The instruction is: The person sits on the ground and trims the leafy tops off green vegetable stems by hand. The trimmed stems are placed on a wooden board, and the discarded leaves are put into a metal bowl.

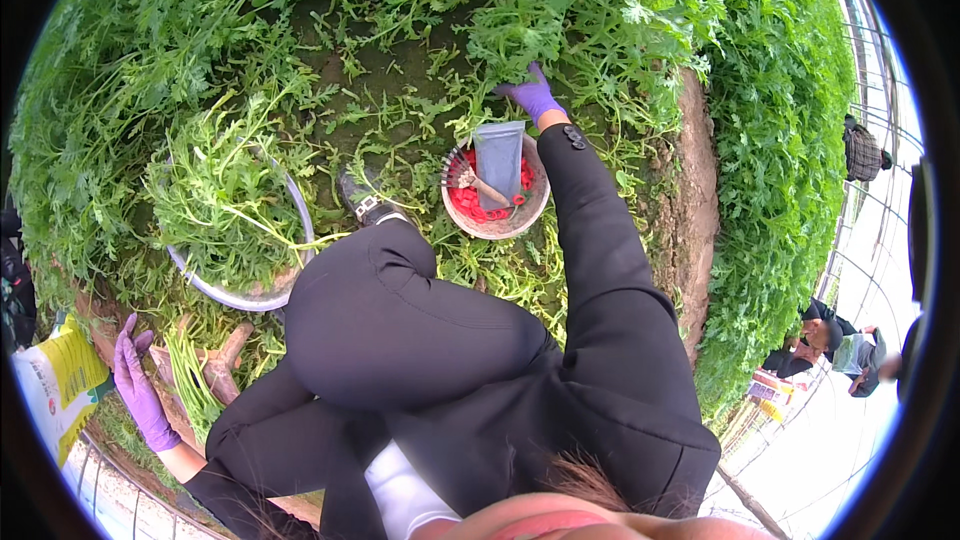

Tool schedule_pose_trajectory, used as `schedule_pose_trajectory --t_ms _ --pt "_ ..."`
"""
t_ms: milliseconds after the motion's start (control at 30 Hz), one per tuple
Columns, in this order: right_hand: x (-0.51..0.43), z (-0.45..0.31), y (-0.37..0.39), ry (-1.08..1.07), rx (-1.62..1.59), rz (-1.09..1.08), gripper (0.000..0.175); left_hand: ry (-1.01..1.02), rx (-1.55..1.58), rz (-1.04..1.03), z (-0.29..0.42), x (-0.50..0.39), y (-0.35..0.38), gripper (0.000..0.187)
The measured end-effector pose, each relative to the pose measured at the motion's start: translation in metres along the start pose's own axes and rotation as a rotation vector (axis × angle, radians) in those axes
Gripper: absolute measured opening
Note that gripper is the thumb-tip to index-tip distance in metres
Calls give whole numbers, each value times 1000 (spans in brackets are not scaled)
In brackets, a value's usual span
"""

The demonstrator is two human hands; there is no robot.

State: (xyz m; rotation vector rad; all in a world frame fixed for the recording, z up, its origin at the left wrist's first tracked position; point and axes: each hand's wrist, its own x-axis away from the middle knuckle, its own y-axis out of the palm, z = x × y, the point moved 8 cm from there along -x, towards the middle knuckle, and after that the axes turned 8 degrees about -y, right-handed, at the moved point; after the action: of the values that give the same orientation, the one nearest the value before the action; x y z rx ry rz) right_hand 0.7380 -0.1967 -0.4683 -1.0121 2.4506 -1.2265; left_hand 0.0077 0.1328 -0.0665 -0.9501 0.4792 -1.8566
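Note:
My right hand [535, 96], in a purple glove, reaches into leafy green plants [525, 37]; foliage partly hides its fingers, so a grip on stems cannot be made out. Just below it, a round bowl [459, 219] holds red rings [469, 204], a grey pouch [499, 154] and a small hand rake [480, 184]. My left hand [141, 390], also gloved in purple, is held out at the lower left with its fingers apart and nothing in it. Beside it are a bundle of green stems [191, 382] and a wooden piece [225, 367].
A round tub [304, 214] heaped with cut greens [225, 195] stands left of my bent knee. A yellow-and-white printed bag [60, 382] lies at far left. A bare soil edge [696, 202] borders another green bed [780, 165]. People [821, 337] are at far right.

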Motion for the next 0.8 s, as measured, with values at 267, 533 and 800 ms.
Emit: schedule_pose_trajectory --t_ms 267,533,800 --pt "-13 -57 35 321 -61 -120 38 -24 27 65 6 19 -6 40" --pt "43 -370 -3 -69 -138 -586 42 204 253 107 44 33 13 27" --pt "180 -630 -7 -1055 164 -689 37 359 -116 692 130 64 -3 44"
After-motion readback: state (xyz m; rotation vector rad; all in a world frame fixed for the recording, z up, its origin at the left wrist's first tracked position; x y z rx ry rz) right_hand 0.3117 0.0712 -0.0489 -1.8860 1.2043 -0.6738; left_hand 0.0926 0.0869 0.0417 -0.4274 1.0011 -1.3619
